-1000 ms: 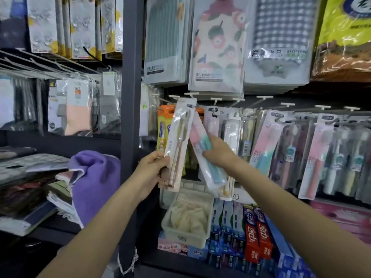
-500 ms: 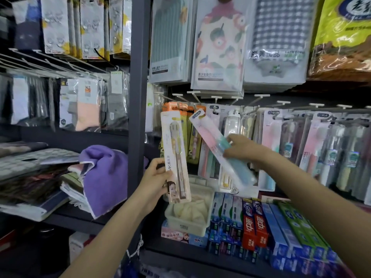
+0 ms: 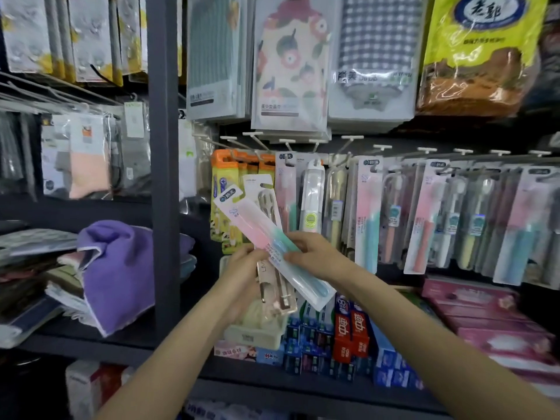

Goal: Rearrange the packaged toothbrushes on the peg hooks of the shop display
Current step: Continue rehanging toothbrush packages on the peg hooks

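My left hand [image 3: 242, 268] grips a beige toothbrush pack [image 3: 274, 286] near its middle. In front of that pack lies a pink-and-teal toothbrush pack [image 3: 251, 219], tilted with its hang tab up to the left, and my right hand [image 3: 315, 253] pinches it. The two packs overlap between my hands, in front of the display. Behind them, white peg hooks [image 3: 351, 137] carry rows of packaged toothbrushes [image 3: 424, 219], with orange-and-yellow packs [image 3: 224, 180] at the left end.
A dark upright post [image 3: 163, 177] divides the shelving. Left of it a purple towel [image 3: 118, 268] lies on folded cloths. Below the hooks a shelf holds toothpaste boxes [image 3: 351, 331] and a small beige basket [image 3: 254, 331]. Packaged towels [image 3: 291, 62] hang above.
My two hands have come together and moved lower. The pink-and-teal pack now lies across the front of the beige pack, which was held apart to the left before.
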The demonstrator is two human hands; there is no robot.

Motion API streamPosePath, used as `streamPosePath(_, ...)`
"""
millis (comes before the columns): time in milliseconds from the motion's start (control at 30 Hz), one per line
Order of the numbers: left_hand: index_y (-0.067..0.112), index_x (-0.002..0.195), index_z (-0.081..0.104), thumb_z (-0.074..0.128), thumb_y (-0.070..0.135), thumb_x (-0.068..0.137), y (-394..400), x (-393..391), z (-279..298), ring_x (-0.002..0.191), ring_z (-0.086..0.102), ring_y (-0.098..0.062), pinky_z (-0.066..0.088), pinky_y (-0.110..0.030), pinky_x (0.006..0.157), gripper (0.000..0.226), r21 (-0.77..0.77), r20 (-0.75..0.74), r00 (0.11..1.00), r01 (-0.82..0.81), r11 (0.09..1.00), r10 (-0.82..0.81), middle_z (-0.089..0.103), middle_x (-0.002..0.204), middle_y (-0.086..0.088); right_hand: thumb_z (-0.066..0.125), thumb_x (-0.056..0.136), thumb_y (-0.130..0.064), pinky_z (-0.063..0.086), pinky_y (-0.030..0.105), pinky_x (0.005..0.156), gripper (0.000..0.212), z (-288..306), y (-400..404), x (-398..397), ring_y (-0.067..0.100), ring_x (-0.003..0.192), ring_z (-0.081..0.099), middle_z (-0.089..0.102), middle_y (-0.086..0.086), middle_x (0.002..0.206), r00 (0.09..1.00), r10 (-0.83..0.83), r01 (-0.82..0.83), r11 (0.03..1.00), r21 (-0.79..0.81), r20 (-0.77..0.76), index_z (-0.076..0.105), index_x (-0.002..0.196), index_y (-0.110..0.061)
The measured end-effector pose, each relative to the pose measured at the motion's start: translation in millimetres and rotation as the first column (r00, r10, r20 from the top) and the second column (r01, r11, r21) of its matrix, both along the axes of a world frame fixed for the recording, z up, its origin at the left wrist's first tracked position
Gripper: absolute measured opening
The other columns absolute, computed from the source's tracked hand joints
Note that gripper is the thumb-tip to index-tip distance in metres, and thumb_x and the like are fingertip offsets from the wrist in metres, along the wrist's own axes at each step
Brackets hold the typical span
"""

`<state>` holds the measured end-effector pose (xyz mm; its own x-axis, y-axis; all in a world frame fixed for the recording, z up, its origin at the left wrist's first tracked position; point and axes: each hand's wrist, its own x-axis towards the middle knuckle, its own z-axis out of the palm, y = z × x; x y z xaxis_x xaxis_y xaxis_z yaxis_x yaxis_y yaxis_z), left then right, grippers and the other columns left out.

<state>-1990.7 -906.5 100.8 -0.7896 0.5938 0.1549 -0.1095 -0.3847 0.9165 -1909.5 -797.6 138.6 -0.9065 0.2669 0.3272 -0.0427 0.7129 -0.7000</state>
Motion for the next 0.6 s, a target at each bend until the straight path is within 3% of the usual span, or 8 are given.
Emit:
streamPosePath(67, 0.006, 0.097, 0.052, 0.052, 0.007, 0.091, 5.5, 0.5, 1.8, 0.076, 0.061, -0.023, 0.048, -0.035, 0.059, 0.006, -0.014, -0.015, 0.999, -0.039, 0.999, 0.039, 0.062, 0.093, -0.015, 0.051, 0.091, -0.006, 0.043, 0.037, 0.098, 0.029, 1.8, 4.1, 1.1, 0.018, 0.107, 0.054, 0.06, 0.008, 0.119, 0.999, -0.007, 0.005, 0.999, -0.046, -0.039, 0.058, 0.12, -0.008)
streamPosePath(167, 0.0, 0.113, 0.051, 0.056, 0.011, 0.09, 12.5, 5.5, 7.0, 0.085, 0.063, -0.028, 0.05, -0.038, 0.064, 0.026, -0.047, -0.073, 0.997, -0.043, 0.998, 0.04, 0.064, 0.103, -0.019, 0.052, 0.092, -0.008, 0.043, 0.032, 0.095, 0.028, 0.3, 15.3, 6.9, 0.013, 0.102, 0.052, 0.059, 0.002, 0.113, 0.995, 0.01, -0.024, 0.99, -0.136, -0.098, 0.058, 0.12, -0.011)
streamPosePath(233, 0.003, 0.114, 0.051, 0.056, 0.011, 0.09, 17.3, 11.6, 10.0, 0.09, 0.063, -0.028, 0.051, -0.039, 0.067, 0.026, -0.057, -0.104, 0.994, -0.035, 0.998, 0.029, 0.064, 0.105, -0.018, 0.053, 0.093, -0.01, 0.044, 0.029, 0.091, 0.028, -1.0, 25.3, 12.6, 0.013, 0.1, 0.053, 0.059, 0.001, 0.112, 0.992, 0.008, -0.026, 0.99, -0.136, -0.127, 0.058, 0.12, -0.014)
streamPosePath(300, 0.01, 0.109, 0.053, 0.052, 0.006, 0.091, 26.3, 17.2, 12.2, 0.095, 0.06, -0.026, 0.05, -0.042, 0.079, 0.018, -0.076, -0.159, 0.986, -0.057, 0.995, 0.044, 0.063, 0.105, -0.014, 0.054, 0.092, -0.009, 0.043, 0.02, 0.086, 0.03, -0.9, 38.8, 20.8, 0.011, 0.098, 0.054, 0.059, -0.001, 0.112, 0.983, 0.001, -0.019, 0.995, -0.097, -0.183, 0.057, 0.121, -0.014)
streamPosePath(367, 0.015, 0.113, 0.052, 0.049, 0.002, 0.091, 37.6, 22.1, 15.5, 0.102, 0.058, -0.027, 0.047, -0.045, 0.092, 0.025, -0.105, -0.249, 0.967, -0.089, 0.991, 0.061, 0.061, 0.111, -0.014, 0.056, 0.09, -0.006, 0.042, 0.01, 0.082, 0.029, -0.1, 56.3, 32.9, 0.004, 0.093, 0.054, 0.059, -0.007, 0.105, 0.962, -0.007, -0.004, 0.999, -0.042, -0.271, 0.057, 0.119, -0.012)
streamPosePath(433, 0.014, 0.118, 0.05, 0.048, 0.001, 0.091, 49.7, 27.0, 18.1, 0.1, 0.059, -0.024, 0.049, -0.038, 0.085, 0.03, -0.112, -0.312, 0.946, -0.129, 0.985, 0.088, 0.062, 0.109, -0.012, 0.058, 0.088, -0.006, 0.044, 0.011, 0.079, 0.026, -2.1, 79.9, 50.5, 0.0, 0.087, 0.053, 0.057, -0.012, 0.098, 0.941, -0.073, 0.067, 0.997, -0.03, -0.332, 0.057, 0.111, -0.017)
streamPosePath(500, 0.013, 0.116, 0.051, 0.047, 0.0, 0.092, 61.6, 32.6, 19.3, 0.092, 0.06, -0.018, 0.047, -0.027, 0.074, 0.028, -0.125, -0.365, 0.925, -0.158, 0.98, 0.103, 0.062, 0.105, -0.008, 0.062, 0.085, -0.013, 0.045, 0.008, 0.066, 0.021, -6.6, 108.3, 71.7, 0.001, 0.077, 0.053, 0.058, -0.006, 0.091, 0.906, -0.202, 0.212, 0.977, -0.013, -0.371, 0.056, 0.105, -0.015)
streamPosePath(600, 0.016, 0.12, 0.048, 0.046, 0.004, 0.094, 82.5, 42.7, 18.2, 0.097, 0.058, -0.017, 0.049, -0.025, 0.073, 0.029, -0.189, -0.443, 0.895, -0.147, 0.971, 0.049, 0.06, 0.111, -0.007, 0.061, 0.077, -0.03, 0.039, 0.011, 0.048, 0.038, -9.7, 150.7, 101.7, 0.004, 0.064, 0.049, 0.057, 0.005, 0.084, 0.775, -0.46, 0.489, 0.871, -0.05, -0.434, 0.057, 0.105, -0.004)
